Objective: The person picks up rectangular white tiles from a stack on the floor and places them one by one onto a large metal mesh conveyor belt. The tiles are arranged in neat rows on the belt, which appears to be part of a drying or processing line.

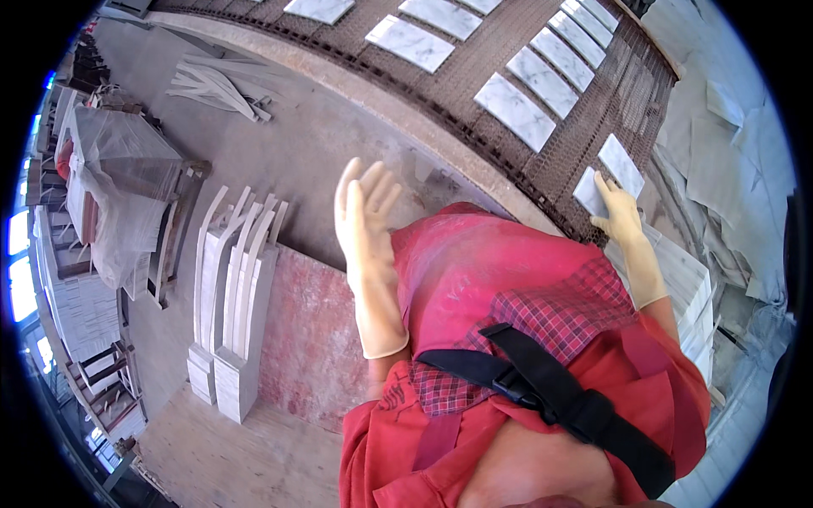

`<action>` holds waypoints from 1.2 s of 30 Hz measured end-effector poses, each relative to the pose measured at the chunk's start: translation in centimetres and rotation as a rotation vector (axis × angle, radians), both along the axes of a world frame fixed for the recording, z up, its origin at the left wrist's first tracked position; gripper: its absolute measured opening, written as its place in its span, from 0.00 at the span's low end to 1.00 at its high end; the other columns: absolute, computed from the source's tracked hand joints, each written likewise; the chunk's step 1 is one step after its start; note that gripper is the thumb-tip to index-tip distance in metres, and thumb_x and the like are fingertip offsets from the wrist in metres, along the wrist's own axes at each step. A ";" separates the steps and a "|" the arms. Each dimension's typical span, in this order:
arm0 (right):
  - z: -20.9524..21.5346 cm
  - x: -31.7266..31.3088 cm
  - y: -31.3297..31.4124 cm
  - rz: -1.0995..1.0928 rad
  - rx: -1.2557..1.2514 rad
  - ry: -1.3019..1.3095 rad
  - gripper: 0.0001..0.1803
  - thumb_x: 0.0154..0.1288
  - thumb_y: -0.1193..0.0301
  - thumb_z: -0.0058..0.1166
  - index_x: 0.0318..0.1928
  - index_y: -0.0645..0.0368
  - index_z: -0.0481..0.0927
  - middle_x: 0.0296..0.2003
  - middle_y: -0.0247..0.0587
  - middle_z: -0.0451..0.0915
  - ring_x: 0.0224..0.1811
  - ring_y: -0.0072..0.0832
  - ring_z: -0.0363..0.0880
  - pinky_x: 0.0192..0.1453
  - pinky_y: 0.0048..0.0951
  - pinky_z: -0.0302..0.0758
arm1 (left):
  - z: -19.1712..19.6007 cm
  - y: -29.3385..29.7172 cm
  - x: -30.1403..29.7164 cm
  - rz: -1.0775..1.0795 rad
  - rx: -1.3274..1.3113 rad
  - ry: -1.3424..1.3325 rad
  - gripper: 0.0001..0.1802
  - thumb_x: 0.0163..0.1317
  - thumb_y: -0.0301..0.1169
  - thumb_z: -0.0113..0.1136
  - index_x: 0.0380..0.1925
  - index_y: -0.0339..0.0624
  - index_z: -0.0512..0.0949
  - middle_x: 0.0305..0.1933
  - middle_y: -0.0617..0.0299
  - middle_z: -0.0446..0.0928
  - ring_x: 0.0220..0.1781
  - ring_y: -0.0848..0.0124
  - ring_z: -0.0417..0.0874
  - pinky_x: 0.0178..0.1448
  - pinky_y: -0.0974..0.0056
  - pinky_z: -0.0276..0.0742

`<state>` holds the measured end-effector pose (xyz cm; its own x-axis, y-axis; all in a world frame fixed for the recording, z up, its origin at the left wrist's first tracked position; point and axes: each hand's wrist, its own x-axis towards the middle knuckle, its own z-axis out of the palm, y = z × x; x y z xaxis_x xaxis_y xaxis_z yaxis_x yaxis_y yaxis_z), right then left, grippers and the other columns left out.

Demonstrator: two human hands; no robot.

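Note:
My left hand (368,220), in a cream rubber glove, is raised left of my red apron, its fingers extended and nothing in it. My right hand (620,216), gloved the same way, reaches to the near end of a brown mesh conveyor belt (474,89). Its fingertips touch a small white tile (588,193) lying flat there, with thumb and fingers spread apart. Just beyond lies another white tile (621,165). Farther up the belt are several grey-veined white marble tiles (515,111) in rows.
Beside my right forearm stands a stack of pale slabs (677,275). On a reddish board (305,334) to my left are stacks of long white strips (241,279). A plastic-wrapped pile (127,178) stands farther left. The belt's raised edge (373,110) curves ahead of me.

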<state>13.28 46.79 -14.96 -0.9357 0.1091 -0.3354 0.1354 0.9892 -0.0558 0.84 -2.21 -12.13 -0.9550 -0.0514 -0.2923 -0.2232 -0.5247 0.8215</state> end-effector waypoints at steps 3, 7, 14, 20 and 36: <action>-1.0 0.0 0.1 0.007 -0.002 0.020 0.65 0.45 0.73 0.86 0.84 0.56 0.61 0.69 0.59 0.78 0.68 0.59 0.80 0.72 0.48 0.78 | 0.3 -2.3 1.3 0.133 -0.040 -0.018 0.35 0.85 0.47 0.54 0.81 0.37 0.64 0.78 0.28 0.69 0.80 0.35 0.73 0.81 0.37 0.75; -1.4 0.5 1.2 0.040 0.015 0.069 0.66 0.46 0.74 0.86 0.85 0.53 0.60 0.72 0.59 0.77 0.70 0.57 0.79 0.74 0.45 0.78 | -0.3 -5.4 3.8 0.195 -0.050 -0.068 0.35 0.85 0.45 0.52 0.82 0.35 0.63 0.80 0.25 0.66 0.82 0.33 0.68 0.82 0.36 0.74; -2.8 0.5 0.6 -0.098 -0.130 0.040 0.68 0.45 0.81 0.86 0.86 0.46 0.60 0.76 0.53 0.74 0.73 0.48 0.77 0.83 0.37 0.72 | 0.7 -7.0 7.4 0.206 -0.149 -0.285 0.33 0.86 0.45 0.50 0.81 0.37 0.65 0.80 0.26 0.65 0.82 0.34 0.68 0.83 0.39 0.73; -2.2 0.4 -0.3 -0.152 -0.101 0.048 0.63 0.51 0.81 0.82 0.85 0.42 0.61 0.74 0.48 0.75 0.70 0.49 0.77 0.79 0.41 0.75 | 1.6 -8.4 6.4 0.089 -0.255 -0.301 0.40 0.86 0.49 0.52 0.83 0.29 0.58 0.78 0.23 0.65 0.80 0.34 0.71 0.82 0.38 0.74; -0.5 -0.8 0.5 -0.244 -0.204 -0.029 0.54 0.60 0.83 0.75 0.84 0.40 0.66 0.77 0.46 0.75 0.74 0.45 0.77 0.83 0.39 0.73 | 3.4 -5.6 1.5 -0.179 -0.300 -0.265 0.36 0.86 0.46 0.53 0.81 0.30 0.64 0.74 0.29 0.74 0.77 0.41 0.77 0.80 0.42 0.77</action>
